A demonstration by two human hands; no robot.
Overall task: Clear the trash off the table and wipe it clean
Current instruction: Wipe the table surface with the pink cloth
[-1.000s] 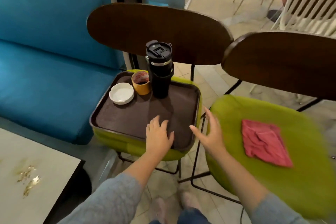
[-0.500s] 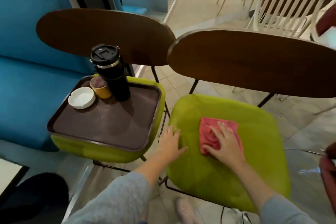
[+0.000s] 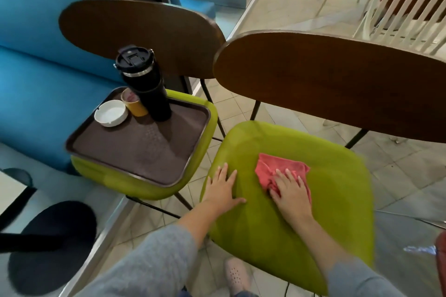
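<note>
Through the head camera I looked down on two chairs standing side by side, both with a green seat and a brown wooden back.

The pink cloth lay on the right chair seat, a little left of its middle and in the far half. The right hand rested on the near part of the cloth. Its fingers were spread and nearly straight, pressing the cloth down and not closed around it. Beside the thumb the cloth was bunched into folds. The left hand lay flat at the left edge of the same seat, with fingers open and holding nothing, just beside the cloth but apart from it. Both arms wore grey sleeves.

On the left chair seat sat a brown tray which covered most of it. A black tumbler stood upright near the far edge of the tray. A yellow cup stood close at its left side, and a white ashtray was near the far left corner.

Behind the left chair ran a blue bench. A pale corner of the table showed at the left border, well apart from the cloth.
</note>
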